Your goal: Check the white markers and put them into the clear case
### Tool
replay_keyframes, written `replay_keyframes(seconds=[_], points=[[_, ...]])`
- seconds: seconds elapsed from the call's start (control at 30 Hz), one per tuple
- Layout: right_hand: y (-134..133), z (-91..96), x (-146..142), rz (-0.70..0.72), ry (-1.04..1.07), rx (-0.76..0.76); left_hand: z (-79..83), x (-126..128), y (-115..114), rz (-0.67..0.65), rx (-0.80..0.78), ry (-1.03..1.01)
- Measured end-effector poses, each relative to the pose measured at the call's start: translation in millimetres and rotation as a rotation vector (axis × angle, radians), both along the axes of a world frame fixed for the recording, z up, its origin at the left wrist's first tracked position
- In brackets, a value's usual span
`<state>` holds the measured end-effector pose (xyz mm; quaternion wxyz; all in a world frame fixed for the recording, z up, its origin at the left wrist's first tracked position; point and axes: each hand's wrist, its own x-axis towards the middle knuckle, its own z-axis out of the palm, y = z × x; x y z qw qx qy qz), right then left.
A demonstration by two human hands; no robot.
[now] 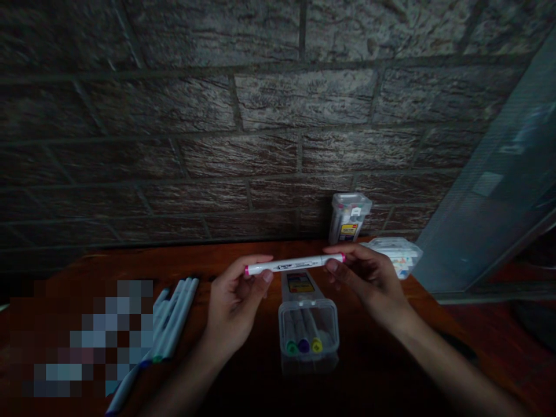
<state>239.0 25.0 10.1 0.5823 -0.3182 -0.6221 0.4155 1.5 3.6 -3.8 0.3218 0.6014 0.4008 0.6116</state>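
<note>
Left hand (234, 301): pinched marker (295, 264) at its left cap.
Right hand (369, 284): pinched the right cap.
Marker: level, above clear case (308, 324), both caps on.

Marker (295, 264) level between left hand (234, 304) and right hand (369, 278), above marker case (308, 324) lying on surface (130, 263), loose markers (174, 315) left of left hand, upright box (350, 217) at rear against wall (260, 116), tipped box (397, 255) just right of it.

Nothing is legible. The marker (295, 264) in the grip carries dark barrel print, too small to read; yellow labels on the case (284, 321) just below and the box (351, 204) beyond are blurred.
</note>
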Motion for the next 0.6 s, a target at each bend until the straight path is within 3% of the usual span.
replay_keyframes(seconds=[0.27,0.6], points=[[0.6,-2.4,-1.2,0.093,0.083,-0.049,-7.3,-6.6,2.8,-0.131,-0.013,-0.143],[1.1,7.9,3.3,0.066,-0.036,-0.079,-2.3,0.9,3.1,-0.042,-0.015,-0.056]])
